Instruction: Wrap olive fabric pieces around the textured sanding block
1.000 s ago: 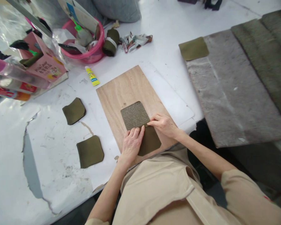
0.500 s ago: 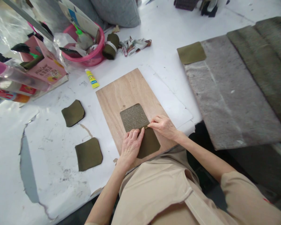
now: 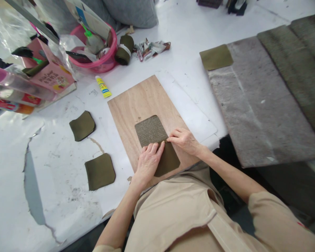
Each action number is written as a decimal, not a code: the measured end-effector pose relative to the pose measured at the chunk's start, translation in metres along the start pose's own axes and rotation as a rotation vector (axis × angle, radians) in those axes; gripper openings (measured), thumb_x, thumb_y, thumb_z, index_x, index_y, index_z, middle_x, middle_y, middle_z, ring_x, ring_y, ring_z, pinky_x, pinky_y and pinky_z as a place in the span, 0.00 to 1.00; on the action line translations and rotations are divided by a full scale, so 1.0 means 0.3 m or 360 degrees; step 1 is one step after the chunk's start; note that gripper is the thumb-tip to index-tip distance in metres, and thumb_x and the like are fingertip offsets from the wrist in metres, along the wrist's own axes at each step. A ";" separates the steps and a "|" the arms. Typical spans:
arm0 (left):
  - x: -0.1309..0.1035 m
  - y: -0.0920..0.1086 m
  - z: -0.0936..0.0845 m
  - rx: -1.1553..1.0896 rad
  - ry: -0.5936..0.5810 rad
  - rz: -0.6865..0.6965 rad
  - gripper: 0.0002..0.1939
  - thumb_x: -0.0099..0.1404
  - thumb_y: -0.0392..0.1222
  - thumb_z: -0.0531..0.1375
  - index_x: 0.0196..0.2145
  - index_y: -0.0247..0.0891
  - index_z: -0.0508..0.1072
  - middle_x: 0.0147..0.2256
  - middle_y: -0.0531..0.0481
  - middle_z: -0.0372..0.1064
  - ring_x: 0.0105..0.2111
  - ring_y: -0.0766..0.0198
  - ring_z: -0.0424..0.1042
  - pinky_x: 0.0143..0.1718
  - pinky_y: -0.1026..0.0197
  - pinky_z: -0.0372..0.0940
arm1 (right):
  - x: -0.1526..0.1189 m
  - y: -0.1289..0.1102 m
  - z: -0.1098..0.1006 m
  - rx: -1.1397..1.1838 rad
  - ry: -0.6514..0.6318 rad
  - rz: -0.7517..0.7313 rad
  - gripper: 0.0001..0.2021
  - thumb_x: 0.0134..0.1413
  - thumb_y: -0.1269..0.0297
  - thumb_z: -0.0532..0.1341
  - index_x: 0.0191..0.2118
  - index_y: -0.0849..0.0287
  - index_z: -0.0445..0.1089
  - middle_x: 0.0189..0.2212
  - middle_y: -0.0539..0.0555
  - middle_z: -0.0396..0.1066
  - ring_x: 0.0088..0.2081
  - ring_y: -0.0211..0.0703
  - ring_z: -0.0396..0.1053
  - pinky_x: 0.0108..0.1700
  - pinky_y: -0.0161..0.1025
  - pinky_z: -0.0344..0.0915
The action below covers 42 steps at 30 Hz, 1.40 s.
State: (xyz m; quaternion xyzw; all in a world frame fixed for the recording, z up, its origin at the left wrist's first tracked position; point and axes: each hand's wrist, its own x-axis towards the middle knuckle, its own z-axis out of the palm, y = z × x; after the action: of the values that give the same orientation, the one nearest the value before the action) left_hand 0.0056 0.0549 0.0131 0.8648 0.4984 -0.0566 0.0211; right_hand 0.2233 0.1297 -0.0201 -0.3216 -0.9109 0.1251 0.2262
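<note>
On a thin plywood board [image 3: 136, 94] lie two pieces meeting along one edge: a speckled grey-green textured piece [image 3: 151, 131] and a smooth olive leather-like piece [image 3: 170, 161] nearer my body. My left hand [image 3: 150, 162] rests flat across the seam, its fingers stretched out and pressing on the olive piece. At the right end of that seam my right hand [image 3: 183, 140] pinches the olive piece's folded edge between thumb and fingers. Two similar olive pieces, an upper one [image 3: 82, 126] and a lower one [image 3: 100, 171], lie left of the board.
A yellow glue tube [image 3: 103, 86] lies beyond the board. Behind it stand a pink basket [image 3: 111, 57] of supplies, a pink box [image 3: 54, 75] and a rolled olive strip [image 3: 125, 49]. A large grey sheet [image 3: 259, 105] at right bears an olive piece [image 3: 216, 57]. The table paper has a tear [image 3: 34, 189].
Both hands have shifted slightly to the right along the seam, still pressing and pinching. The pieces stay in place on the board, and the view has moved a little.
</note>
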 end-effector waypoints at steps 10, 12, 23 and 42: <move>0.027 0.010 -0.030 0.0028 -0.0067 0.0002 0.26 0.69 0.32 0.52 0.63 0.40 0.56 0.44 0.44 0.65 0.43 0.56 0.64 0.42 0.55 0.60 | -0.004 -0.002 0.002 0.0177 0.0065 0.0125 0.09 0.64 0.69 0.57 0.43 0.59 0.75 0.37 0.55 0.72 0.42 0.43 0.65 0.44 0.38 0.66; 0.028 0.009 -0.035 0.0008 -0.0082 -0.0002 0.26 0.69 0.32 0.53 0.63 0.40 0.55 0.44 0.44 0.65 0.43 0.56 0.64 0.41 0.55 0.59 | -0.002 -0.002 -0.001 0.0246 0.0095 0.0151 0.09 0.64 0.68 0.57 0.43 0.59 0.74 0.36 0.55 0.72 0.41 0.43 0.65 0.44 0.38 0.66; 0.030 0.011 -0.053 0.0004 -0.0181 -0.0007 0.27 0.69 0.33 0.52 0.64 0.39 0.53 0.44 0.44 0.64 0.43 0.56 0.63 0.41 0.55 0.59 | -0.006 -0.006 -0.002 0.0191 0.0028 0.0126 0.09 0.64 0.65 0.57 0.42 0.56 0.75 0.36 0.55 0.72 0.41 0.45 0.64 0.44 0.40 0.65; 0.045 0.030 -0.050 0.0015 -0.0092 -0.0063 0.27 0.68 0.31 0.52 0.63 0.43 0.55 0.42 0.44 0.65 0.41 0.56 0.64 0.39 0.56 0.61 | -0.024 -0.012 0.003 0.0201 0.0064 0.0386 0.11 0.63 0.72 0.55 0.44 0.55 0.74 0.39 0.54 0.72 0.45 0.46 0.64 0.44 0.40 0.66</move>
State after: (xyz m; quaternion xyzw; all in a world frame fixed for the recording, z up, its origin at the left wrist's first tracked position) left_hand 0.0212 0.0635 0.0261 0.8529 0.5144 -0.0842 0.0302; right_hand 0.2258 0.1223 -0.0220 -0.4168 -0.8510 0.2021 0.2476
